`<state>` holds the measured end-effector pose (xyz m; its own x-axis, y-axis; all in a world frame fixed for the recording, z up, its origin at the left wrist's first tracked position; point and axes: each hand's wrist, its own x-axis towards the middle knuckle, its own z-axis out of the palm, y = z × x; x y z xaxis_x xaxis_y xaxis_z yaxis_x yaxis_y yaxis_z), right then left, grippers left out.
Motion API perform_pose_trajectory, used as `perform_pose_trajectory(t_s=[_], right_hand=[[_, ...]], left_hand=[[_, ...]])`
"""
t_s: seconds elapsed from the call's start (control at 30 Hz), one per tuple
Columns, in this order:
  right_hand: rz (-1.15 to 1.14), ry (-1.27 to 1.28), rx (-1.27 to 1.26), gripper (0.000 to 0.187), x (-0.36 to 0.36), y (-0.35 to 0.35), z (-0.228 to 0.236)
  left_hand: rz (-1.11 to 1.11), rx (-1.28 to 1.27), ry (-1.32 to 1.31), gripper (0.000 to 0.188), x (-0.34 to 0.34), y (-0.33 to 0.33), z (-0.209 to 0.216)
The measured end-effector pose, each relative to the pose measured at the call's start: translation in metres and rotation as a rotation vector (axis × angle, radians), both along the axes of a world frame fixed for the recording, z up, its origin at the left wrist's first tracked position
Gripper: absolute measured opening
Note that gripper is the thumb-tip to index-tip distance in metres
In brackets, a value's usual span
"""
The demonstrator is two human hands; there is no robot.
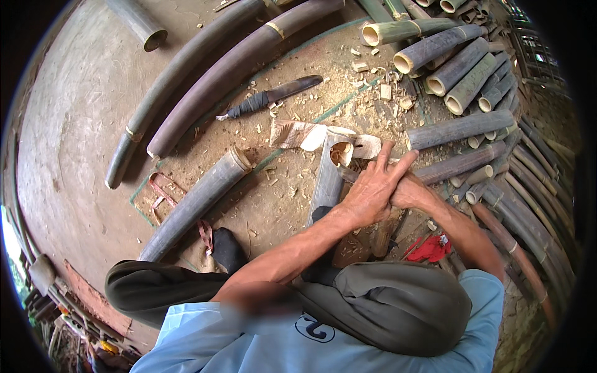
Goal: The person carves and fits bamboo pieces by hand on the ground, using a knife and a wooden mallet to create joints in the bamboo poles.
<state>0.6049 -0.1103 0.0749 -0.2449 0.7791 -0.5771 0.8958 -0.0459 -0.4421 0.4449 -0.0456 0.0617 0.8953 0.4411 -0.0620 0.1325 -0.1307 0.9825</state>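
A grey bamboo tube (326, 180) stands tilted between my legs, its cut mouth (340, 153) facing up and away, with brown shreds inside. Just right of that mouth my left hand (375, 189) crosses over the right, two fingers stretched out and apart. Partly beneath it, my right hand (411, 191) is closed; its fingers are mostly hidden. A narrow dark blade-like piece (349, 174) runs from the tube's side toward both hands, its grip hidden. Behind the mouth lies a pale, worn flat strip (291, 134).
A knife with a dark wrapped handle (247, 105) lies ahead. Long bamboo poles (217, 81) stretch at left, near a shorter bamboo piece (198, 205). Cut tubes (459, 128) pile up at right. Wood chips (386, 93) litter the floor; a red cloth (430, 248) lies by my right knee.
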Motion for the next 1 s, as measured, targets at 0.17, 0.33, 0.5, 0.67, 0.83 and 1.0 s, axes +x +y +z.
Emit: perform_pose_trajectory(t_s=[0.17, 0.33, 0.5, 0.67, 0.83, 1.0], right_hand=[[-0.366, 0.033, -0.343, 0.057, -0.056, 0.001, -0.001], [-1.001, 0.374, -0.275, 0.062, -0.111, -0.024, -0.036], [-1.666, 1.398, -0.217, 0.032, -0.141, -0.021, -0.06], [-1.659, 1.574, -0.302, 0.031, -0.143, -0.021, -0.008], [-1.649, 1.723, -0.543, 0.04, -0.139, -0.013, -0.043], [-1.681, 1.997, -0.592, 0.039, -0.137, -0.006, -0.047]], left_hand=[[-0.243, 0.016, 0.0, 0.116, -0.016, 0.019, -0.01], [-0.877, 0.062, 0.253, 0.101, -0.019, 0.063, -0.008], [-0.203, 0.3, -0.021, 0.092, -0.053, 0.068, 0.011], [-0.213, -0.129, 0.601, 0.076, -0.155, 0.032, 0.042], [-0.26, 0.521, 0.882, 0.033, -0.146, 0.042, 0.066], [-0.583, 0.664, 0.87, 0.019, -0.085, 0.102, 0.11]])
